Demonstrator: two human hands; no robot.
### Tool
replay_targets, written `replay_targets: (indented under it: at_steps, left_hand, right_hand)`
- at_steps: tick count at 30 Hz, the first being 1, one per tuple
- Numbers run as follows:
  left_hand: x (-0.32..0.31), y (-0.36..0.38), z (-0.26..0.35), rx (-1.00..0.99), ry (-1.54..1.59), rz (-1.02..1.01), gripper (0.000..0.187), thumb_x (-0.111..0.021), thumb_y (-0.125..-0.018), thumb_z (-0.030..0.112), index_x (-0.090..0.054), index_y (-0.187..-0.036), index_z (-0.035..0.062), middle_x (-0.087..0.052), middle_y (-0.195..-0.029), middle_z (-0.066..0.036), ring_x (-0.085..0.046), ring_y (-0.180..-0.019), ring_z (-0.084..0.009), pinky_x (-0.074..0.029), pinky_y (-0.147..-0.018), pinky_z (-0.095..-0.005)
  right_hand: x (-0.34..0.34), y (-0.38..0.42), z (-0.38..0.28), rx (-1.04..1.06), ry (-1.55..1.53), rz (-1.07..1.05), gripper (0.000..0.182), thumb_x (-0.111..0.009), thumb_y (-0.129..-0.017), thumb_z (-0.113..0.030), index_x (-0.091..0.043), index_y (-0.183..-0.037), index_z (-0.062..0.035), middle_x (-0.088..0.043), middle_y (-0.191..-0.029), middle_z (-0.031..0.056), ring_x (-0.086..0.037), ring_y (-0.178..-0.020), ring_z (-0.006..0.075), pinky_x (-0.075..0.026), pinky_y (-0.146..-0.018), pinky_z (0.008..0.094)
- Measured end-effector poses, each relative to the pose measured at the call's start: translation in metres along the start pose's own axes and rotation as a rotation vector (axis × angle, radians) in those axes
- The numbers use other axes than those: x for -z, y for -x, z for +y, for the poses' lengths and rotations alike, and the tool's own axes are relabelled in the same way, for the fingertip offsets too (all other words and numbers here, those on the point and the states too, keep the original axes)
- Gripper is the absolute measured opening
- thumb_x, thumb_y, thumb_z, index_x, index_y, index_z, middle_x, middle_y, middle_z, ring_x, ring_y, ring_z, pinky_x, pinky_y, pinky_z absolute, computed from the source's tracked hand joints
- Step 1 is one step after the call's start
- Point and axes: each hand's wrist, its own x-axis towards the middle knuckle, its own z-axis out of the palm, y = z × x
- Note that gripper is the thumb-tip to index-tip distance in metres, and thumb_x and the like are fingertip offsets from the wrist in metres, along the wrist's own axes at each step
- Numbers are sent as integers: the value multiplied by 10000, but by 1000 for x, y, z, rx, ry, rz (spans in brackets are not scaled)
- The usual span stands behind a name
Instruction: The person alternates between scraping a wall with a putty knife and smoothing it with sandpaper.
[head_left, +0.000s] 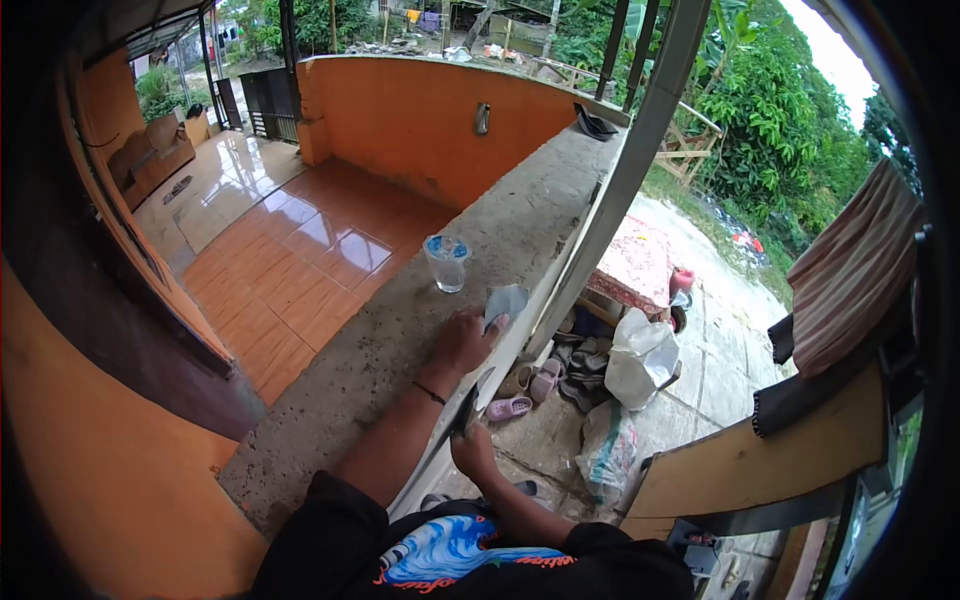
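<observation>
Left hand (462, 342) fingers were curled onto a grey cloth (505, 300), pressing it on the concrete ledge (380, 350) by the white edge strip (520, 340). Right hand (472, 447) fingers were closed around a dark thin tool (468, 408), blade type unclear, held against the strip's outer side. Plastic cup (447, 262) stood on the ledge just beyond the cloth, not touching. Sandals (530, 385) and a white bag (640, 358) lay on the ground below, right.

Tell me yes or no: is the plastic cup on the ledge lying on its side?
No, the plastic cup stands upright on the concrete ledge, just beyond the left hand, which holds a grey piece.
</observation>
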Motion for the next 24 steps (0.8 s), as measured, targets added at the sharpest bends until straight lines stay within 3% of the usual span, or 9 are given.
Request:
replay_targets:
  at_steps: [5,7,9,11,17,19,21,23,24]
  left_hand:
    - [-8,18,5,13,34,-36,426,-479,-884,371,-599,-873,-37,-601,-878,-254,-574,-873,-407,-449,-792,-460]
    - [-2,7,5,-9,23,19,417,-477,-886,360,-606,-871,-37,-603,-880,-253,-573,-875,-406,-450,-784,-463]
    - [-3,7,3,46,12,-36,417,-478,-885,363,-606,-892,-34,-604,-887,-252,-573,-886,-406,-453,-784,-463]
    - [-1,7,4,55,35,-56,421,-480,-883,369,-605,-899,-32,-605,-885,-251,-576,-881,-407,-457,-779,-463]
    - [-4,9,-1,1,-19,-32,456,-469,-898,400,-604,-952,-32,-600,-945,-252,-569,-926,-405,-452,-785,-441]
    - [-8,7,-7,-21,-28,-34,443,-482,-898,386,-605,-938,-37,-606,-923,-247,-574,-907,-412,-458,-771,-437]
    - [-9,8,-4,-20,53,-48,439,-494,-895,375,-602,-917,-50,-610,-892,-251,-579,-874,-423,-464,-749,-435]
    - [-3,9,2,-42,28,5,415,-495,-884,356,-602,-846,-43,-594,-840,-266,-572,-814,-431,-458,-722,-471]
    - [0,5,3,-45,19,-27,415,-495,-884,356,-602,-846,-43,-594,-840,-266,-572,-814,-431,-458,-722,-471]
  right_hand:
    - [1,-16,53,-196,128,-169,353,-485,-760,-44,-513,-1107,13,-582,-925,294,-536,-914,468,-453,-744,466]
    - [10,-22,9,-41,33,-105,668,-457,-666,13,-309,-1317,27,-539,-1020,349,-530,-960,474,-436,-819,475]
    - [7,-36,35,30,38,-70,679,-455,-668,7,-289,-1326,23,-549,-996,346,-535,-950,476,-444,-804,472]
    - [7,-52,56,-285,252,-324,791,-440,-671,21,-133,-1399,-10,-528,-1062,348,-530,-976,472,-448,-822,447]
    - [4,-30,37,146,123,-34,832,-453,-697,3,-26,-1411,-20,-559,-1012,328,-539,-971,457,-447,-808,456]
    - [9,-28,47,-252,291,-278,724,-470,-713,-21,-197,-1383,17,-568,-1039,304,-562,-969,431,-456,-797,426]
    - [6,-26,130,-702,-85,-294,347,-483,-738,-51,-565,-1063,36,-626,-944,199,-606,-878,282,-461,-760,362]
    - [36,-16,122,-509,-233,-184,356,-480,-737,-56,-570,-1075,13,-629,-913,107,-600,-821,222,-460,-703,312]
    - [52,-12,96,-471,-299,21,231,-525,-711,-47,-594,-924,9,-577,-722,60,-526,-607,166,-420,-529,325]
